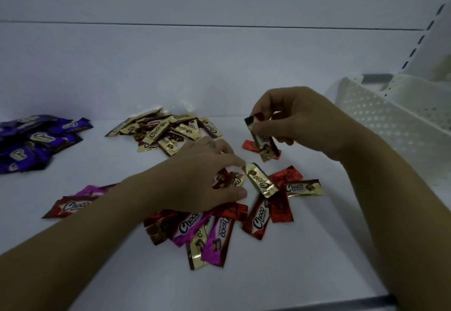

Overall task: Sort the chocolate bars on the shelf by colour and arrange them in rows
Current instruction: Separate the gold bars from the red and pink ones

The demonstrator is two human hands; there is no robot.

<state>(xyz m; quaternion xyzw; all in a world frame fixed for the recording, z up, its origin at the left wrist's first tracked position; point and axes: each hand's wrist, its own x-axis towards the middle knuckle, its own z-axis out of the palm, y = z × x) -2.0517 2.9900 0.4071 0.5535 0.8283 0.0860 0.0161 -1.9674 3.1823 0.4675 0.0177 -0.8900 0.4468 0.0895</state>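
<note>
gold-wrapped bar [262,139] is up off the shelf [317,262], pinched near its top crimp between thumb and fingers of the right hand [292,125]. it hangs tilted above a bright red bar [249,145].

left hand [207,176] reaches across the mixed scatter, fingers curved over a dark red bar [228,179], one fingertip at the end of a second gold bar [260,180] lying flat on the shelf. it is dim and blurry there, so we cannot tell if it pinches that bar or only touches it.

sorted so far: purple heap [36,142] far left, gold heap [168,130] back centre. both are loose piles, no rows yet. unsorted near us: red ones, magenta bars [217,240] and a few gold ones, overlapping. white perforated basket [380,120] sits at right, apart from the bars.

handling, as we judge it: bars are small and light, the wrapper is slick crinkly foil, and the inside is probably stiff but snappable. take one by a crimped end or across the narrow sides with thumb and forefinger. flat ones may slide when nudged, so tip an end up first. overlapped bars may drag neighbours along.
</note>
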